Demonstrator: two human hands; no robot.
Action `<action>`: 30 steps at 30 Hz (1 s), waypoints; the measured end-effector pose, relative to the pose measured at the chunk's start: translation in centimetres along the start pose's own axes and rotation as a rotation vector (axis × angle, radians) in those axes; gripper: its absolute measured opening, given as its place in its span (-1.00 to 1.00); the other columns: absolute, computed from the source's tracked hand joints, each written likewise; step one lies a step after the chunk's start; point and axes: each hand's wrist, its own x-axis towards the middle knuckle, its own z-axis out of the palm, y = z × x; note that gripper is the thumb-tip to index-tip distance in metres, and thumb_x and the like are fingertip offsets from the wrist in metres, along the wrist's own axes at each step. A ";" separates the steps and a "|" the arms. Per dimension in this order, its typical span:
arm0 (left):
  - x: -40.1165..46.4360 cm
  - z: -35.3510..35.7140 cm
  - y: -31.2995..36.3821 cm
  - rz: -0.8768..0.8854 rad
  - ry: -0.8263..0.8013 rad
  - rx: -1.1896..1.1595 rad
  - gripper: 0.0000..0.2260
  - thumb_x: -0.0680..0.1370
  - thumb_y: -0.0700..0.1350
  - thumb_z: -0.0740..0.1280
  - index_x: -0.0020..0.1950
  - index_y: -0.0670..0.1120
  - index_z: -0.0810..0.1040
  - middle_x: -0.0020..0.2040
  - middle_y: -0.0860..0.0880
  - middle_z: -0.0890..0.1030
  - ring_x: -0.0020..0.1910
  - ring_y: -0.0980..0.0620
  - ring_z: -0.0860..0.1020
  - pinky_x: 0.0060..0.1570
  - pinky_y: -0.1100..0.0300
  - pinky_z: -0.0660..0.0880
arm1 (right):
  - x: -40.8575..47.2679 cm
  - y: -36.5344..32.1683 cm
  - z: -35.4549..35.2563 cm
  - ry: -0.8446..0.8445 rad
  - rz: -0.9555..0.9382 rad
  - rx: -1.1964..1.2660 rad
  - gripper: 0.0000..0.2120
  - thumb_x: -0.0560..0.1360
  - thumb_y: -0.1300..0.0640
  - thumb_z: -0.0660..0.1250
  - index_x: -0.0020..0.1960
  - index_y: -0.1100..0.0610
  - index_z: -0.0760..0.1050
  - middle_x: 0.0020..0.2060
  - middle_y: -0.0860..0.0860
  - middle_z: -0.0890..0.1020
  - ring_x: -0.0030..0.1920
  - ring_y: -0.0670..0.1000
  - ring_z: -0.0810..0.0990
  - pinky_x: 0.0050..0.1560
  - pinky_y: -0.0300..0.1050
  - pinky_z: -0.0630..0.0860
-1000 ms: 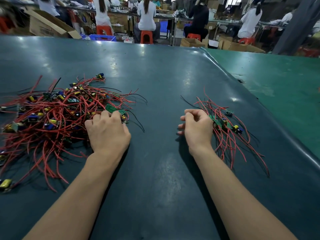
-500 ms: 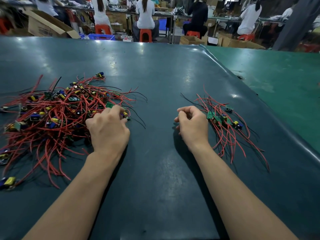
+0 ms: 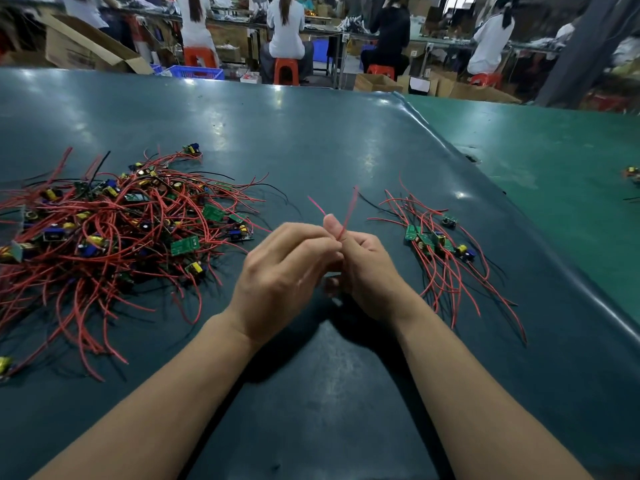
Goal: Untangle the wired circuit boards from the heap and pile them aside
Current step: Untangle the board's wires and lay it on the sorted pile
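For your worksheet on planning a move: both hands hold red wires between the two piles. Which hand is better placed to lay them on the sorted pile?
Probably the right hand: the small sorted pile lies directly on its side, while the left hand sits nearer the heap.

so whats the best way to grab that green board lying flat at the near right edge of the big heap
Pinch the green board by its two long edges, coming from above on the heap's right side. It lies flat, green face up, on top of the red wires at the open rim, so few wires cross it. Both hands are now busy with another wire.
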 end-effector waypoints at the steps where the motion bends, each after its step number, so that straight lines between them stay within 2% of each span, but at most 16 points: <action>1: -0.1 0.1 0.0 -0.041 -0.023 -0.033 -0.92 0.48 -0.31 0.48 -0.05 -0.25 0.66 -0.09 -0.12 0.65 -0.15 -0.06 0.60 -0.04 0.17 0.54 | 0.1 0.0 0.0 0.012 0.001 0.021 -0.66 0.47 -0.17 0.29 -0.33 0.04 0.57 -0.43 -0.02 0.59 -0.46 -0.09 0.52 -0.51 -0.28 0.39; 5: -0.1 0.0 -0.9 -0.332 -0.032 -0.107 -0.86 0.43 -0.21 0.52 -0.07 -0.19 0.62 -0.13 -0.05 0.61 -0.13 0.01 0.59 -0.07 0.17 0.53 | 0.6 0.3 -0.1 0.158 0.003 0.142 -0.87 0.50 0.08 0.38 -0.15 0.13 0.52 -0.26 0.06 0.66 -0.48 -0.08 0.55 -0.58 -0.27 0.39; 8: 0.1 0.0 -1.6 -0.487 -0.081 -0.179 -0.91 0.43 -0.26 0.49 -0.10 -0.18 0.63 -0.14 -0.03 0.58 -0.20 0.10 0.60 -0.17 0.14 0.60 | 0.6 0.4 -0.1 0.188 -0.011 0.102 -0.88 0.55 0.25 0.35 -0.13 0.17 0.44 -0.31 0.03 0.66 -0.48 -0.04 0.57 -0.60 -0.25 0.43; 12: 0.3 0.4 -1.9 -0.636 -0.101 -0.219 -0.94 0.48 -0.27 0.47 -0.09 -0.14 0.65 -0.14 0.00 0.62 -0.22 0.17 0.63 -0.15 0.32 0.56 | 0.5 0.5 0.0 0.217 -0.015 0.068 -0.94 0.55 0.28 0.35 -0.04 0.16 0.49 -0.28 0.00 0.68 -0.42 -0.01 0.63 -0.57 -0.23 0.46; 14: 0.5 0.4 -2.1 -0.773 -0.093 -0.313 -0.94 0.49 -0.26 0.46 -0.07 -0.14 0.67 -0.14 0.02 0.68 -0.23 0.19 0.65 -0.14 0.33 0.56 | 0.6 0.4 -0.2 0.232 -0.015 0.102 -0.82 0.55 0.33 0.33 0.08 0.13 0.48 -0.21 0.03 0.69 -0.42 0.01 0.63 -0.56 -0.23 0.46; 16: 0.7 0.4 -2.2 -0.857 -0.119 -0.397 -0.92 0.51 -0.30 0.43 -0.05 -0.17 0.68 -0.18 0.01 0.70 -0.25 0.20 0.65 -0.17 0.32 0.57 | 0.6 0.4 -0.4 0.227 -0.003 0.095 -0.80 0.56 0.33 0.32 0.12 0.11 0.51 -0.17 0.06 0.67 -0.43 -0.01 0.61 -0.56 -0.23 0.46; 19: 0.6 0.2 -2.2 -0.853 -0.192 -0.456 -0.91 0.52 -0.34 0.40 -0.04 -0.20 0.66 -0.16 -0.08 0.69 -0.22 0.12 0.63 -0.16 0.28 0.55 | 0.6 0.8 -0.5 0.207 0.004 -0.006 -0.89 0.55 0.29 0.35 0.05 0.13 0.55 -0.13 0.12 0.64 -0.41 -0.05 0.59 -0.52 -0.24 0.48; 21: 0.6 0.1 -2.1 -0.826 -0.232 -0.516 -0.91 0.50 -0.27 0.44 0.00 -0.20 0.64 -0.09 -0.13 0.67 -0.18 0.06 0.63 -0.11 0.26 0.55 | 0.7 1.1 -0.4 0.222 0.006 -0.008 -0.79 0.53 0.32 0.36 0.13 0.13 0.49 -0.12 0.14 0.59 -0.40 -0.06 0.60 -0.51 -0.23 0.50; 23: 0.6 0.2 -1.9 -0.817 -0.251 -0.551 -0.81 0.44 -0.15 0.50 0.01 -0.17 0.64 -0.05 -0.16 0.64 -0.15 -0.01 0.65 -0.08 0.22 0.58 | 0.8 1.1 -0.4 0.243 0.045 0.051 -0.64 0.51 0.37 0.37 0.23 0.11 0.41 -0.14 0.10 0.60 -0.40 -0.07 0.60 -0.50 -0.24 0.50; 24: 0.6 0.2 -1.8 -0.810 -0.258 -0.549 -0.78 0.40 -0.11 0.49 0.00 -0.15 0.65 -0.03 -0.17 0.63 -0.14 -0.03 0.66 -0.06 0.19 0.59 | 0.8 1.0 -0.4 0.236 0.058 0.074 -0.66 0.51 0.37 0.37 0.22 0.15 0.44 -0.15 0.09 0.63 -0.39 -0.07 0.61 -0.49 -0.26 0.50; 27: 0.7 -0.1 -1.9 -0.805 -0.299 -0.606 -0.72 0.35 -0.09 0.55 0.03 -0.09 0.65 -0.08 -0.12 0.67 -0.13 -0.01 0.68 -0.04 0.13 0.60 | 0.7 1.0 -0.5 0.211 0.043 0.069 -0.90 0.51 0.32 0.38 -0.01 0.17 0.60 -0.20 0.12 0.70 -0.33 -0.01 0.64 -0.41 -0.22 0.56; 30: 0.4 0.0 -2.2 -0.743 -0.327 -0.541 -0.67 0.33 -0.14 0.58 0.05 0.00 0.64 -0.06 -0.08 0.66 -0.10 0.01 0.67 0.01 0.17 0.59 | 0.6 1.0 -0.4 0.266 0.019 0.044 -0.92 0.50 0.30 0.42 -0.10 0.16 0.55 -0.25 0.11 0.68 -0.33 0.02 0.64 -0.40 -0.17 0.58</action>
